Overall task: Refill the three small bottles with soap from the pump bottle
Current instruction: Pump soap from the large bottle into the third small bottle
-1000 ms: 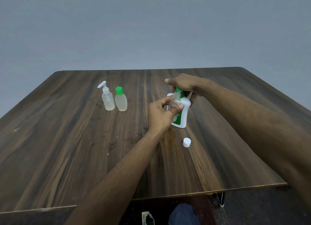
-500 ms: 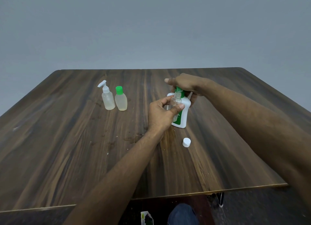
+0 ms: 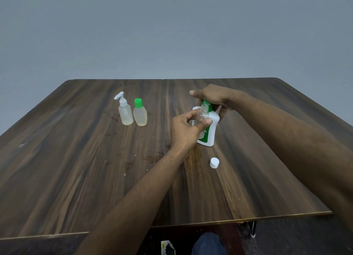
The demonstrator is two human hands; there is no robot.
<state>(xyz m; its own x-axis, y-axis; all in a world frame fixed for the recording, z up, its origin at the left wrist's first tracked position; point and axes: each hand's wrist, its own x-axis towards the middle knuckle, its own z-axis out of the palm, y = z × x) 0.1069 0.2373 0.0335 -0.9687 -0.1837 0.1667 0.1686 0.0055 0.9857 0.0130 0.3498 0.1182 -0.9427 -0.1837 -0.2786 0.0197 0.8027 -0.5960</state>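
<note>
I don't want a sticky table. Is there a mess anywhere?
Yes, it looks so. A wet amber patch lies on the table before the pump bottle, probably spilled soap. A white cap lies loose nearby.

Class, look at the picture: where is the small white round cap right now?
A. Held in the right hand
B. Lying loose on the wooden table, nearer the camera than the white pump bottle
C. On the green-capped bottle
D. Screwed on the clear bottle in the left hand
B: the small white round cap lies alone on the dark wooden table, nearer the camera than the white pump bottle and touching neither hand.
</note>
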